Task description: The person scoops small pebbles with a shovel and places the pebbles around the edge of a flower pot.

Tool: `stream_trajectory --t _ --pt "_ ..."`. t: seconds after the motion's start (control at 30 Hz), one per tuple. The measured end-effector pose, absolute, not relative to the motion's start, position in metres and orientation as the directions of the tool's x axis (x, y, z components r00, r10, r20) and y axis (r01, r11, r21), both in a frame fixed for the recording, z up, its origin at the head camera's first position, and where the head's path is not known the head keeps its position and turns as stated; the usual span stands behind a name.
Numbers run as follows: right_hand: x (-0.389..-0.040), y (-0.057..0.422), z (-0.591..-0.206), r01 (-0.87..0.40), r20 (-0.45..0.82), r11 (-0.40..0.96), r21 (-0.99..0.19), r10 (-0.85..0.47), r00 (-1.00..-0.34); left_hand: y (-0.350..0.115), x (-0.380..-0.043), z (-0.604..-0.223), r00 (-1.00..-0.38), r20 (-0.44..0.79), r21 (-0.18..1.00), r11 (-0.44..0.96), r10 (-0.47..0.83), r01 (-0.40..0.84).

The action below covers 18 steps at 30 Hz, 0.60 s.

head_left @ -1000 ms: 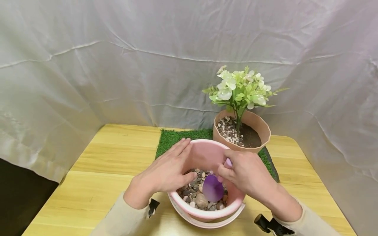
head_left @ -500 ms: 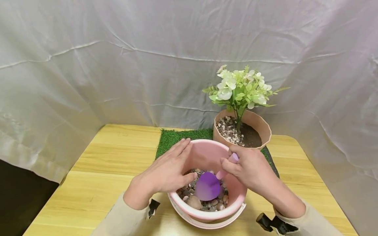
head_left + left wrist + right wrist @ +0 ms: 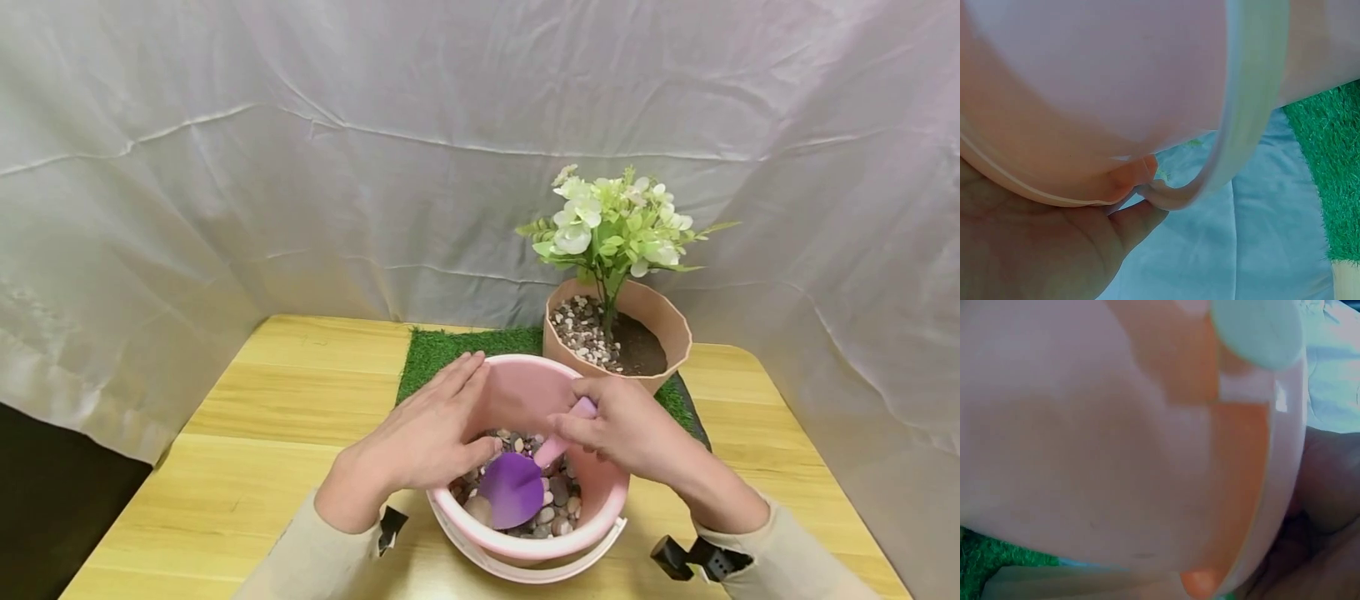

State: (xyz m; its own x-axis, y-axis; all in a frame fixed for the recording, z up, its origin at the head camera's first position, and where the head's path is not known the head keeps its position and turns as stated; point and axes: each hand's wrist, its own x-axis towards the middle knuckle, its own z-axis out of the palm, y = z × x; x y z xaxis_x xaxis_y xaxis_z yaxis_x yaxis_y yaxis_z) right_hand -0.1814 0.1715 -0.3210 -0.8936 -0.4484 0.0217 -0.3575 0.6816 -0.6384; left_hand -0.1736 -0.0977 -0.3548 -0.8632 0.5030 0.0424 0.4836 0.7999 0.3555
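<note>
Right hand (image 3: 626,425) grasping the pink handle of a small purple scoop (image 3: 513,492) inside a round pink plastic bucket (image 3: 525,547).
Scoop's blade down among smooth grey and tan pebbles (image 3: 561,490), toward bucket's left side; left hand (image 3: 427,429) with grip released, straight fingers resting over the left rim; just behind bucket, a faceted peach pot (image 3: 558,350) of white flowers (image 3: 577,221) on green artificial turf (image 3: 442,354), pale wooden worktop (image 3: 300,400).

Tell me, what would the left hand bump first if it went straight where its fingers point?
Past the pink bucket it touches, the left hand would probably bump the flower pot, though depth is unclear.
</note>
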Motion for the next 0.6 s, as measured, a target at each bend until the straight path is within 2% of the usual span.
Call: stream_trajectory --t 0.23,0.4,0.47,0.6 --pt "-0.1829 0.1727 -0.3157 -0.411 -0.038 0.667 -0.622 -0.550 -0.835 -0.0981 -0.1738 -0.3546 -0.860 0.054 0.355 0.795 0.507 0.491" --pt "-0.1809 0.1740 -0.3110 -0.441 -0.114 0.640 -0.629 -0.637 -0.763 -0.0981 -0.1729 -0.3549 -0.863 0.055 0.352 0.799 0.503 0.488" --pt "-0.1799 0.1729 -0.3127 -0.460 -0.106 0.638 -0.617 -0.647 -0.755 -0.0980 -0.1727 -0.3550 -0.864 0.055 0.347 0.802 0.500 0.486" --pt "-0.1799 0.1722 -0.3190 -0.460 -0.047 0.631 -0.625 -0.618 -0.784 -0.0971 -0.1731 -0.3551 -0.865 0.056 0.350 0.802 0.498 0.484"
